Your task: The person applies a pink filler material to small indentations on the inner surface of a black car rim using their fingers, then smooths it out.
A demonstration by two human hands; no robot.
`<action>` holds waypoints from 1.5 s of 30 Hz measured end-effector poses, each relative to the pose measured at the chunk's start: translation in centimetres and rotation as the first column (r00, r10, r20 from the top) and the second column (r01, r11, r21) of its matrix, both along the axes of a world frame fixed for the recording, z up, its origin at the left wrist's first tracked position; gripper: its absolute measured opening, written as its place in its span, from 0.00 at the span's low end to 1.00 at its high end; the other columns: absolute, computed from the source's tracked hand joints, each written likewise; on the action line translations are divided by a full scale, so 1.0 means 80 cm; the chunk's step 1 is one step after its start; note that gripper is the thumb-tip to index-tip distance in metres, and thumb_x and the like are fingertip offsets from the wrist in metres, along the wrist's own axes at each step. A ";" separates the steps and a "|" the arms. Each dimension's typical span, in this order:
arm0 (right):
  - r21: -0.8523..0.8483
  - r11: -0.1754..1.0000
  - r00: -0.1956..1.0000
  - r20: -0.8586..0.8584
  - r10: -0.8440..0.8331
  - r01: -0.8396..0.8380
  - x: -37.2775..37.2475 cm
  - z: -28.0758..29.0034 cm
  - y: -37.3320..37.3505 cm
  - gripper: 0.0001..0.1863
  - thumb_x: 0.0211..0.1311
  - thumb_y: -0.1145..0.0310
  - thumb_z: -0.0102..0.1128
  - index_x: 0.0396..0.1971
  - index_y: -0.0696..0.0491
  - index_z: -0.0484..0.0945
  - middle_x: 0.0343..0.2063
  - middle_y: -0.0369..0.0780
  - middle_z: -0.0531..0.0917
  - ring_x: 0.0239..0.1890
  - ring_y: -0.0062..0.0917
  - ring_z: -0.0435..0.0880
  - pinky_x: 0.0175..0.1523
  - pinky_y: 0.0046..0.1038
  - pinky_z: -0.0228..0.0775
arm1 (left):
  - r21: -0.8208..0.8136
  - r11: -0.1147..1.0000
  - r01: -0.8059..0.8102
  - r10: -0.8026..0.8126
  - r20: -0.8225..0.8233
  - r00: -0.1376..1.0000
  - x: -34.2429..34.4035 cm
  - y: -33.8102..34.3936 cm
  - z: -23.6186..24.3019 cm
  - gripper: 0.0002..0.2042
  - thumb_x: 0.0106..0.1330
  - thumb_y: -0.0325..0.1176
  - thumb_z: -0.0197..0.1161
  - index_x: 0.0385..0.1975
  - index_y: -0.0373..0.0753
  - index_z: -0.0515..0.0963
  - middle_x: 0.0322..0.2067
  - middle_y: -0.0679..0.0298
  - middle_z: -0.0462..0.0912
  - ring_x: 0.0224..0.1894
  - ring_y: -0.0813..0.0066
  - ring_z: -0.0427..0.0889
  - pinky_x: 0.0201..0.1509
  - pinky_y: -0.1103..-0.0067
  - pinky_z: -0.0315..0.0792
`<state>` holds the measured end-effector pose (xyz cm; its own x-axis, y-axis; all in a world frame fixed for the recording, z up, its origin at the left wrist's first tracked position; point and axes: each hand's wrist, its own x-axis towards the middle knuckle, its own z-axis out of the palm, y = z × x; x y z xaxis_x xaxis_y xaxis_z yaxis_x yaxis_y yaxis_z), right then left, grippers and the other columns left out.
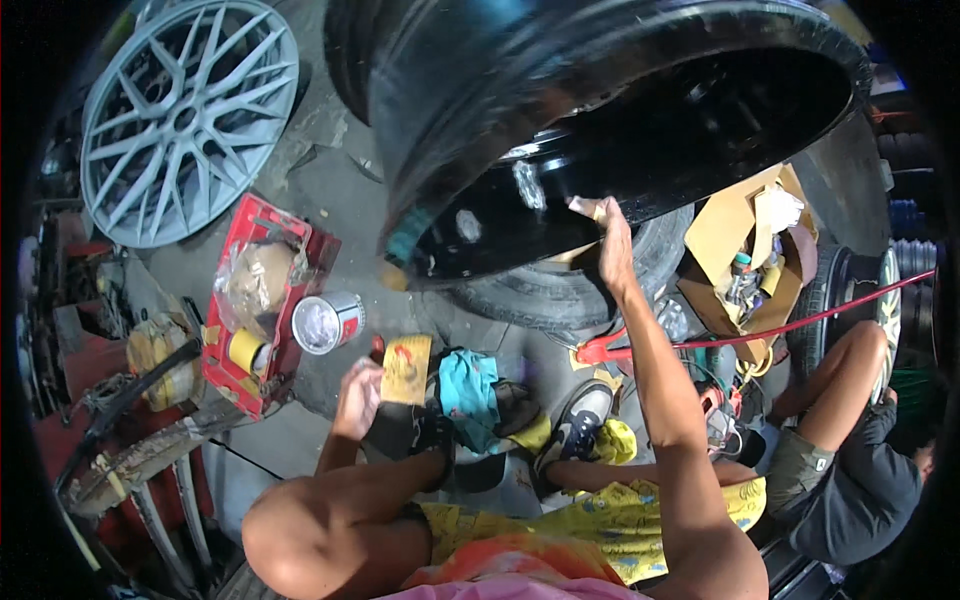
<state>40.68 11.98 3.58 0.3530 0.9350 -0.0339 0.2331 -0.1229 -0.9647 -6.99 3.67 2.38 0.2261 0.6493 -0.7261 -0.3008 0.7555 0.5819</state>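
My left hand (358, 398) grips the edge of a yellowish flat card (405, 370) with reddish-orange marks on its face. My right hand (614, 250) reaches up to the inside of a large black wheel rim (690, 140), pinching a small pale flat piece (582, 206) between thumb and fingers. Whether that piece touches the rim, I cannot tell. Two shiny greyish patches, one of them an elongated patch (529, 186), show on the rim's inner surface, left of my right hand. Beneath the rim lies a black tyre (560, 305). An open round tin (322, 325) with pale contents stands left of the card.
A red crate (262, 215) holds a plastic bag and a yellow roll. A grey spoked wheel (190, 120) leans at the far left. To the right are an open cardboard box (715, 225), a red hose (800, 325) and a seated person (850, 480). Teal cloth (468, 390) lies between my feet.
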 end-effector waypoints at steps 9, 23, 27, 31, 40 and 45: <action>-0.029 0.995 0.989 0.120 -0.090 0.094 -0.001 -0.005 -0.001 0.22 0.72 0.59 0.28 0.48 0.59 0.69 0.45 0.51 0.79 0.49 0.44 0.77 0.58 0.35 0.62 | -0.035 0.999 -0.004 0.000 -0.120 0.993 0.019 0.011 0.021 0.03 0.63 0.23 0.58 0.32 0.39 0.71 0.29 0.63 0.80 0.31 0.76 0.82 0.38 0.79 0.79; 0.073 0.798 0.779 0.286 0.558 -0.599 -0.256 0.133 -0.089 0.05 0.62 0.76 0.63 0.35 0.61 0.82 0.25 0.45 0.76 0.27 0.33 0.77 0.34 0.31 0.69 | 0.081 0.993 -0.081 0.101 -0.297 0.950 -0.044 -0.061 0.048 0.06 0.65 0.28 0.67 0.39 0.35 0.80 0.35 0.62 0.85 0.37 0.75 0.85 0.43 0.78 0.81; 0.109 0.751 0.722 0.394 0.569 -0.651 -0.362 0.121 -0.010 0.06 0.64 0.76 0.57 0.37 0.61 0.80 0.30 0.52 0.76 0.35 0.51 0.78 0.39 0.42 0.71 | 0.248 0.940 -0.234 0.316 -0.374 0.872 -0.103 -0.078 0.022 0.08 0.63 0.29 0.67 0.38 0.33 0.80 0.31 0.64 0.83 0.29 0.80 0.81 0.37 0.80 0.78; -0.125 0.625 0.494 0.503 0.709 -0.770 -0.432 0.069 0.055 0.09 0.63 0.70 0.58 0.32 0.58 0.83 0.37 0.53 0.78 0.41 0.50 0.79 0.44 0.44 0.74 | 0.204 0.899 -0.387 0.437 -0.463 0.771 -0.128 -0.067 -0.044 0.11 0.59 0.27 0.67 0.39 0.30 0.81 0.29 0.62 0.83 0.30 0.76 0.83 0.32 0.80 0.80; -0.208 0.775 0.250 0.870 0.425 -0.597 -0.509 -0.019 0.063 0.18 0.67 0.65 0.47 0.40 0.61 0.82 0.54 0.45 0.73 0.57 0.44 0.67 0.61 0.41 0.62 | 0.160 0.958 -0.239 0.279 -0.719 0.637 -0.148 -0.083 -0.087 0.06 0.59 0.27 0.65 0.31 0.30 0.81 0.26 0.62 0.82 0.25 0.75 0.83 0.28 0.77 0.80; -0.622 0.701 0.404 0.575 0.711 -0.348 -0.531 -0.008 0.058 0.21 0.70 0.63 0.43 0.50 0.64 0.77 0.61 0.46 0.66 0.63 0.45 0.61 0.65 0.46 0.59 | 0.302 0.911 -0.282 0.403 -0.498 0.768 -0.156 -0.111 -0.067 0.04 0.62 0.26 0.64 0.32 0.34 0.77 0.27 0.66 0.79 0.27 0.80 0.79 0.29 0.80 0.76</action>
<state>-1.82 16.62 2.98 -0.1543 0.9047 -0.3971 0.9528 0.0300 -0.3020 -19.45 -5.18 -2.99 -0.4275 0.7487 -0.5066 -0.1095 0.5134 0.8511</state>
